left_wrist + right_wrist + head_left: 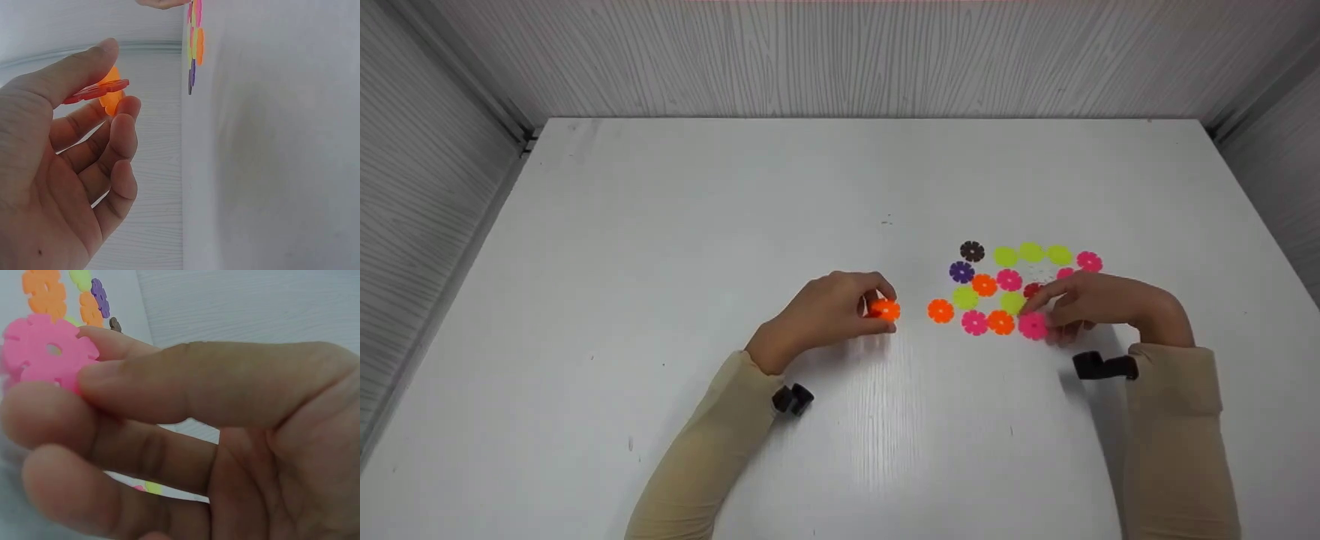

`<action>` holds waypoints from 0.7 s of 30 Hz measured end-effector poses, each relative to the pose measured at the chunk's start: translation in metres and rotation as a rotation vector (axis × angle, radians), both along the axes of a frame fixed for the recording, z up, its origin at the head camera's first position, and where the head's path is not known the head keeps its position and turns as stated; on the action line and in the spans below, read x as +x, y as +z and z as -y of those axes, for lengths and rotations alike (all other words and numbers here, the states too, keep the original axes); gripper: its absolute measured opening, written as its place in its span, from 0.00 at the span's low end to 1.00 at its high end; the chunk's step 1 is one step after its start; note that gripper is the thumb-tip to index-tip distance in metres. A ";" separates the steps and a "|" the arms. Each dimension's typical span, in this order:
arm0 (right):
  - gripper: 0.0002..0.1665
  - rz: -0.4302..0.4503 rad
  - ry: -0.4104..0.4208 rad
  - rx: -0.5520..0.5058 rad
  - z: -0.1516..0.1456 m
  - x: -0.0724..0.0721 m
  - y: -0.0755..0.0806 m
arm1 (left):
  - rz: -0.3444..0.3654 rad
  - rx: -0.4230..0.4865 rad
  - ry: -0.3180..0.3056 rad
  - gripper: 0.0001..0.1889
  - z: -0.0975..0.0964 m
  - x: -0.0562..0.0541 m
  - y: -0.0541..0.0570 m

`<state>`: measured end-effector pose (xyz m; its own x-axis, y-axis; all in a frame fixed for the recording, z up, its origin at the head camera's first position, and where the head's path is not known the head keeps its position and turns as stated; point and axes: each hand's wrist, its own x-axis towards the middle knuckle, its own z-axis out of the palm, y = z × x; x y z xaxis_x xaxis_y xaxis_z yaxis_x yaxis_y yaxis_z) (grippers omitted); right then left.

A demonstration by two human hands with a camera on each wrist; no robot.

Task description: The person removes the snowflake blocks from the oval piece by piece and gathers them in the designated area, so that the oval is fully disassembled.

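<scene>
My left hand (pixel 831 313) pinches a bright orange slotted disc (pixel 889 310) to the left of the scattered discs. In the left wrist view, a red slotted disc (pixel 116 85) seen edge-on crosses the orange one, both between thumb and fingers. My right hand (pixel 1099 306) is over the right part of the group of discs. Its thumb and fingers pinch a pink slotted disc (pixel 34 346) by the edge, with the small centre hole showing. A dark red disc (pixel 1031 289) lies partly hidden behind the right fingers.
Between the hands lie several flat discs, among them an orange disc (pixel 940 310), a purple disc (pixel 961 271), a dark brown disc (pixel 972 251) and a yellow disc (pixel 1060 255). The white table (pixel 697 202) ends at a wood-grained back wall (pixel 840 60).
</scene>
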<state>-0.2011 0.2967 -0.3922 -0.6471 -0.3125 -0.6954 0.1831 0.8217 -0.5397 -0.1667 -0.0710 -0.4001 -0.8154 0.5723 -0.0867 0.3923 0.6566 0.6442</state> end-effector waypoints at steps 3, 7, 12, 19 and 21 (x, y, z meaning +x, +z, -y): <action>0.27 0.005 -0.009 -0.007 -0.001 0.000 0.001 | 0.002 0.000 0.001 0.19 0.000 0.000 0.001; 0.28 -0.003 -0.029 -0.005 -0.001 0.000 0.001 | 0.002 0.004 0.000 0.19 0.000 0.001 0.001; 0.25 -0.148 0.024 -0.012 0.001 0.001 0.006 | 0.004 0.019 0.003 0.19 0.000 0.002 0.002; 0.20 -0.362 0.049 -0.070 0.023 0.004 0.017 | 0.004 0.029 0.000 0.21 -0.001 0.001 0.001; 0.20 -0.388 0.037 -0.080 0.033 0.007 0.019 | 0.005 0.028 0.001 0.21 -0.001 0.001 0.001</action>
<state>-0.1944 0.2640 -0.3729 -0.8442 -0.3839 -0.3741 -0.0762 0.7768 -0.6251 -0.1652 -0.0700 -0.3988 -0.8158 0.5734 -0.0752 0.3879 0.6391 0.6642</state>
